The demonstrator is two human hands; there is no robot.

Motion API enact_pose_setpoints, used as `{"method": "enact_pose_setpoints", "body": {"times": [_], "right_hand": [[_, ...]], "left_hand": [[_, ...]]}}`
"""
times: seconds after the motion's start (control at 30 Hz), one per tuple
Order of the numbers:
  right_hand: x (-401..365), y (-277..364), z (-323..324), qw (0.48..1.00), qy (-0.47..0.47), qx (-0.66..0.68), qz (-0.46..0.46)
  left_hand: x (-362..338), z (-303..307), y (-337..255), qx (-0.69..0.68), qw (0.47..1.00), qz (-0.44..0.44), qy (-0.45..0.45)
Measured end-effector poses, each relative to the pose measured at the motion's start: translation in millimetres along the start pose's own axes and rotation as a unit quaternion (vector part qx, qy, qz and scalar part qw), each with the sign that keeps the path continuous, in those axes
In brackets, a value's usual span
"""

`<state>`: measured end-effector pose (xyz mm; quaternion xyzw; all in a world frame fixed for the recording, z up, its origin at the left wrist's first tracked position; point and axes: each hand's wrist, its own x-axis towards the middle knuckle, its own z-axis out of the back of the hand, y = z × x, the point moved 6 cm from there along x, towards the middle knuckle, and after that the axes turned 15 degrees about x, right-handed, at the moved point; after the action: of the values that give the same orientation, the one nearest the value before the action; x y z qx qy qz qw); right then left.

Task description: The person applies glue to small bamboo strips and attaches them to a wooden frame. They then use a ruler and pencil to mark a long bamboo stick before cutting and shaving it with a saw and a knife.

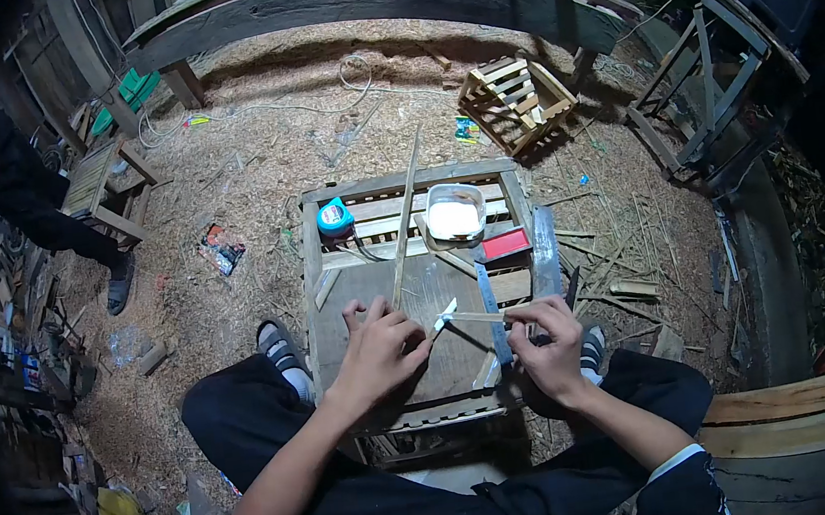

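Note:
Over a low wooden slatted table (373, 362), my left hand (382, 349) pinches a thin strip with a white tip (446, 315). My right hand (548, 344) has its fingers closed on a thin wooden stick (479, 317), whose left end meets the white tip. A long thin bamboo strip (408, 213) slants up from beside my left hand. Behind the hands stand a white tub (455, 213) with white contents, a blue tape measure (334, 217) and a red block (506, 244). A bluish flat strip (489, 300) lies left of my right hand.
Shavings cover the ground. A wooden crate (517, 104) sits beyond the table, below a long beam (357, 12). At the left, a person's leg (78, 232) is beside a small bench (88, 181). Cut sticks (625, 265) lie at the right, and a wooden frame stands farther right.

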<state>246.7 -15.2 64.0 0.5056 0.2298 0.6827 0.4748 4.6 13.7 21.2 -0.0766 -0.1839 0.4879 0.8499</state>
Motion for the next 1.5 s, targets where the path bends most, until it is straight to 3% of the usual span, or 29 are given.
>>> {"method": "enact_pose_setpoints", "body": {"times": [0.17,0.3,0.43,0.67,0.9,1.03,1.5], "right_hand": [[-9.6,2.4,-9.2,0.999,0.041,0.009,0.013],[-1.7,-1.2,-0.6,1.0,-0.003,0.003,0.008],[-7.1,2.6,-6.1,0.999,0.038,0.006,0.005],[-3.6,0.8,-0.6,1.0,0.001,0.004,0.002],[-10.4,2.7,-8.4,0.999,0.037,0.012,0.002],[-6.2,-4.2,-0.7,1.0,-0.002,0.008,-0.007],[-12.1,3.8,-8.6,0.999,0.03,0.022,-0.019]], "left_hand": [[-0.5,-2.4,2.7,0.002,1.0,-0.001,-0.007],[-0.6,-0.3,1.7,0.0,1.0,0.001,0.001],[0.2,-0.6,1.7,0.007,1.0,0.002,0.007],[-1.1,-0.7,2.9,0.001,1.0,0.006,0.013],[-1.2,-0.2,3.0,0.002,1.0,0.006,0.014],[-1.1,-0.6,2.5,-0.001,1.0,0.006,0.011],[0.1,-1.6,4.2,-0.001,1.0,0.004,0.01]]}}
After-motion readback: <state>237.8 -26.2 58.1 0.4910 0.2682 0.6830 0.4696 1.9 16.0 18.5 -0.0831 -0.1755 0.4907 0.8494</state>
